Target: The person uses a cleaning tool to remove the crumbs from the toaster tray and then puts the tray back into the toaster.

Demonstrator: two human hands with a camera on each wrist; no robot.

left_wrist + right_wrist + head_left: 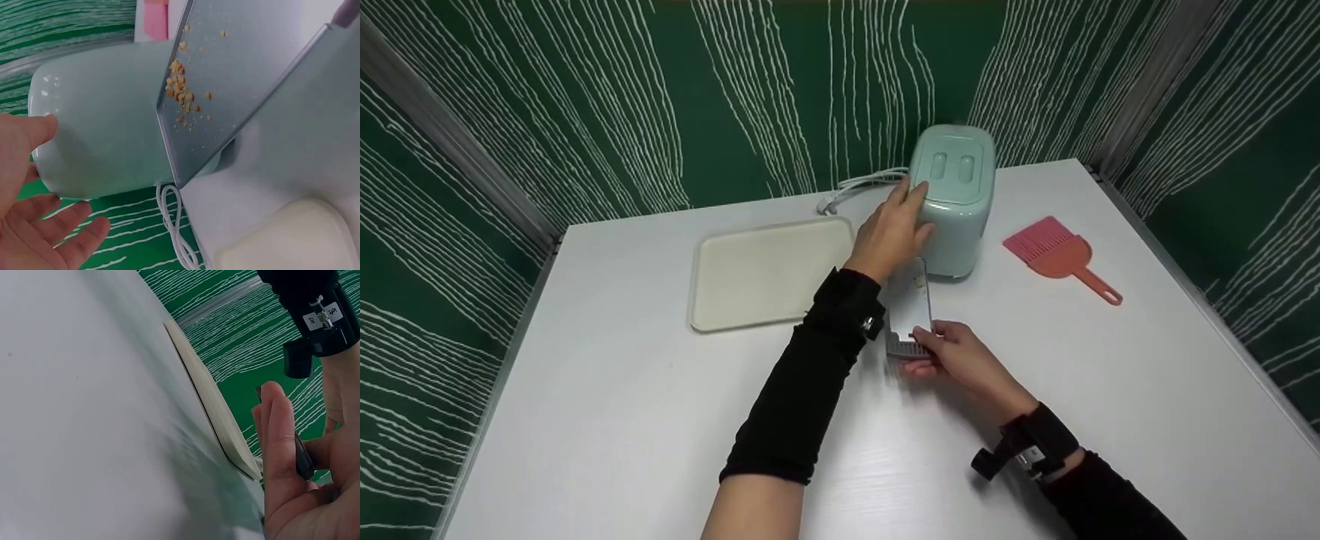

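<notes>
A mint-green toaster (956, 232) stands at the back of the table. My left hand (889, 236) rests against its near left side with fingers extended; in the left wrist view the thumb touches the toaster's housing. Just in front of it, my right hand (960, 364) grips a flat metal crumb tray (907, 300) by its grey ridged end, thumb on top and fingers underneath. Golden-brown crumbs (180, 90) are gathered near one edge of the tray. From the right wrist camera, the fingers hide most of the tray.
A cream rectangular serving tray (769, 277) lies left of the toaster. The toaster's white cord (859, 182) trails behind it. To the right is a small orange-and-pink brush (1057, 251). Green walls with white streaks enclose the table (622, 420) at the back and sides.
</notes>
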